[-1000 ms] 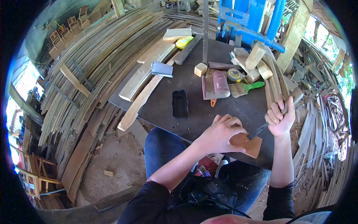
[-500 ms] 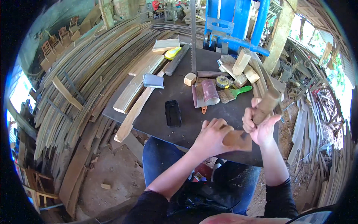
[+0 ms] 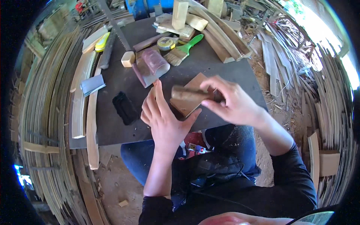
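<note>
A flat brown wooden piece (image 3: 188, 98) lies at a slant near the table's front edge. Beside its left end is my left hand (image 3: 165, 120), fingers stretched and thumb apart, the thumb tip close to the piece's near edge. Over the same piece my right hand (image 3: 232, 99) holds a rounded brown wooden piece (image 3: 189, 93) between thumb and fingers. That piece is blurred by motion, and I cannot tell whether it touches the flat one. Beyond my left fingertips lies a curled sheet of reddish sandpaper (image 3: 155, 62).
A black tray (image 3: 125, 108) lies left of my left hand. Farther back are a tape measure (image 3: 165, 43), a green-handled brush (image 3: 183, 50), a small wooden block (image 3: 128, 59) and an upright saw blade (image 3: 116, 28). Long boards (image 3: 83, 97) line the table's left side.
The flat piece, held in my left hand before, now rests on the table, and that hand has opened. My right hand has brought the rounded piece down over it. The view has shifted.
</note>
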Tool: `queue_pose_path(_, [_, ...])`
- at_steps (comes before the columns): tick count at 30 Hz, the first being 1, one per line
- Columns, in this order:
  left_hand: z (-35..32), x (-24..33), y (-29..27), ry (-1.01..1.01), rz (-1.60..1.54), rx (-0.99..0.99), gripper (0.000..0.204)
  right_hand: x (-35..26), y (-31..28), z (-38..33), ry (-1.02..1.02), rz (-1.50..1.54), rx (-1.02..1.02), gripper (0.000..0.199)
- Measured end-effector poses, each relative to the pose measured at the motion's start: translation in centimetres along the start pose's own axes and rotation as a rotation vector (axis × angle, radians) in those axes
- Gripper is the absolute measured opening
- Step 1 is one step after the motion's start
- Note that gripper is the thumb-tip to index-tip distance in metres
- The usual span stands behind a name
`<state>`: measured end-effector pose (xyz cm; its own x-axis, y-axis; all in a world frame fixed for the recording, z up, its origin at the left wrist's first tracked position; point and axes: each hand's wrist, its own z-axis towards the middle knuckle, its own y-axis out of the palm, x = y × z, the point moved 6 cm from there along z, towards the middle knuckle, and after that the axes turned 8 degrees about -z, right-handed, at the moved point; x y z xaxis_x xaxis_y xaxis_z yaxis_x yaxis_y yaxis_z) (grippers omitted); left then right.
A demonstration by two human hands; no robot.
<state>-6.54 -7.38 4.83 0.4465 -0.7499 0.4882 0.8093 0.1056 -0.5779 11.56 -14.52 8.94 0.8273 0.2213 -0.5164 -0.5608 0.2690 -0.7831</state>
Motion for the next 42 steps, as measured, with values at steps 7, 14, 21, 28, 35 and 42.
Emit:
queue_pose_path(7, [-0.1,-0.5,0.6,0.004,-0.199,-0.131,0.088,0.0,2.2,0.1,-0.063,-0.139,0.076,0.039])
queue_pose_path(14, [0.6,-1.2,1.5,-0.043,-0.378,-0.169,0.059,1.3,2.4,1.3,-0.282,-0.393,0.007,0.042])
queue_pose_path(21, [0.4,-1.8,1.0,-0.129,-0.333,-0.171,0.065,0.8,2.8,2.4,-0.676,-0.659,0.108,0.053])
queue_pose_path(28, [0.8,-1.8,1.3,-0.154,-0.330,-0.194,0.064,2.5,3.8,3.2,-0.548,-0.530,-0.089,0.067])
queue_pose_path(35, [1.1,-2.4,1.1,-0.180,-0.347,-0.252,0.065,2.2,4.5,3.3,-0.544,-0.605,-0.093,0.065])
queue_pose_path(42, [0.1,-2.1,1.4,-0.299,-0.312,-0.306,0.073,3.1,4.8,3.1,-0.553,-0.559,-0.141,0.065])
